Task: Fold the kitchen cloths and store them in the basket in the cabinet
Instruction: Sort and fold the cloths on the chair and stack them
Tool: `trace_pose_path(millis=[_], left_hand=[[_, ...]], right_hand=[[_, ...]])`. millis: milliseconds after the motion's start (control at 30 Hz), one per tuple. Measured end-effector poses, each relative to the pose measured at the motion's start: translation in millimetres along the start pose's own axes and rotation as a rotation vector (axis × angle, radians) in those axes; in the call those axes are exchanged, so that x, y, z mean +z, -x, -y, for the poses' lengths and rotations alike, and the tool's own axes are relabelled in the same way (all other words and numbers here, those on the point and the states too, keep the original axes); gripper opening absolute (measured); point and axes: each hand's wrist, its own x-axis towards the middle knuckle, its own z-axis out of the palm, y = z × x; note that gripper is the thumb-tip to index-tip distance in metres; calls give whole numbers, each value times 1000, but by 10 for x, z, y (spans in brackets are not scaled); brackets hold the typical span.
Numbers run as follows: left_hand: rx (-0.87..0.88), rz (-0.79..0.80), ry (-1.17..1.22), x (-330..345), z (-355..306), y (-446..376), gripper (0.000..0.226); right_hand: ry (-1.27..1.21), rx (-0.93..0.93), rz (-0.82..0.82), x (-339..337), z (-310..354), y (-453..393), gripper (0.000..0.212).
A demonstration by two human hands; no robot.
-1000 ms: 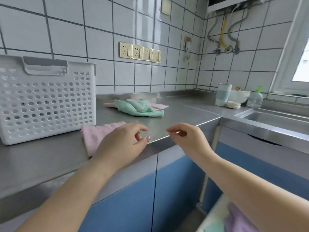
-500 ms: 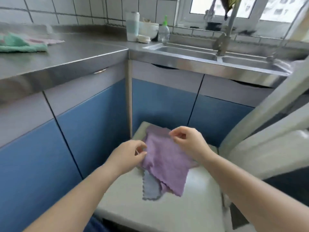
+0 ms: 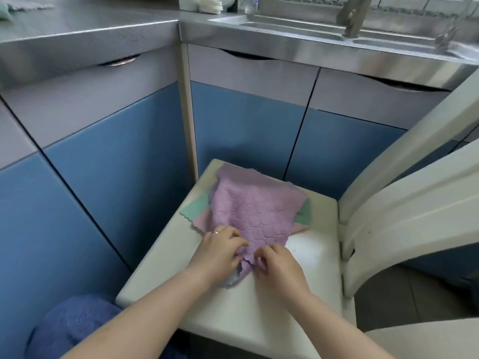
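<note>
A home kitchen, small and lived-in. Stainless steel countertop (image 3: 85,24) wrapping an inside corner, with a sink (image 3: 298,27) sunk into the far run and a faucet (image 3: 352,19) rising behind it. Blue and grey cabinet doors (image 3: 108,156) beneath, recessed finger pulls cut along their top edges. White tiled wall (image 3: 404,3) behind the sink. Small containers (image 3: 210,6) crowded at the counter's back corner. Cream plastic chair (image 3: 272,301) pulled up in front of the cabinets, its seat serving as a work surface for a pile of pastel kitchen cloths (image 3: 256,208).
</note>
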Motion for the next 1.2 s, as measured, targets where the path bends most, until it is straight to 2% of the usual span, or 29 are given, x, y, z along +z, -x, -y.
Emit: trace_pose_path(millis=[100, 167, 333, 467, 567, 800, 1033, 1133, 1200], left_hand=[[15, 16, 1, 61, -3, -20, 28], [16, -6, -23, 68, -5, -31, 31], [-88, -147, 53, -94, -33, -248, 30], [-118, -247, 173, -461, -26, -525, 25], [-90, -340, 254, -815, -77, -728, 31], [-87, -441, 167, -1509, -140, -1102, 28], [-143, -559, 121, -2032, -210, -1180, 15], [-167, -588, 222, -2187, -172, -1201, 17], [-203, -600, 417, -2249, -136, -1223, 15]], right_hand=[[1, 35, 25, -73, 4, -56, 13], [-65, 49, -30, -186, 29, -78, 5], [-194, 64, -211, -648, 157, -147, 9], [-240, 29, -300, -1134, 235, -307, 8], [-233, 2, -383, -1517, 274, -441, 8], [-164, -44, -581, -2372, 338, -734, 9], [-289, -91, -736, -2865, 381, -840, 14], [-342, -79, -760, -2962, 415, -853, 14], [-379, -58, -759, -2980, 430, -862, 17]])
